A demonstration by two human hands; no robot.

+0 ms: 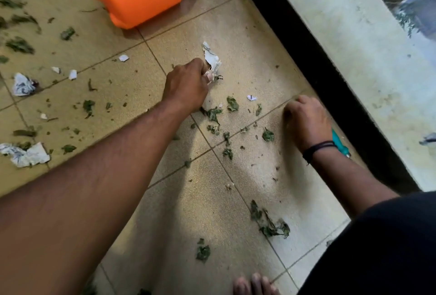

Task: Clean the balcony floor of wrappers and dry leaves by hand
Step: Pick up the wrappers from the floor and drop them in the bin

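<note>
Tiled balcony floor (236,35) lies under you. Your left hand (186,84) pinches a paper wrapper (212,58), its long axis pointing away toward the far wall. Your right hand (306,120), fingers curled, rests beside dry leaves (213,114), nearer to them.

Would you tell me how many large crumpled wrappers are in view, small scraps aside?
3: one wrapper in the left hand, one at the left edge, one lower left. Others may be hidden.

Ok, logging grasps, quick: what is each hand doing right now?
Left hand: pinching a crumpled paper wrapper.
Right hand: fingers curled down on the floor tile; whether it holds anything cannot be told.
</note>
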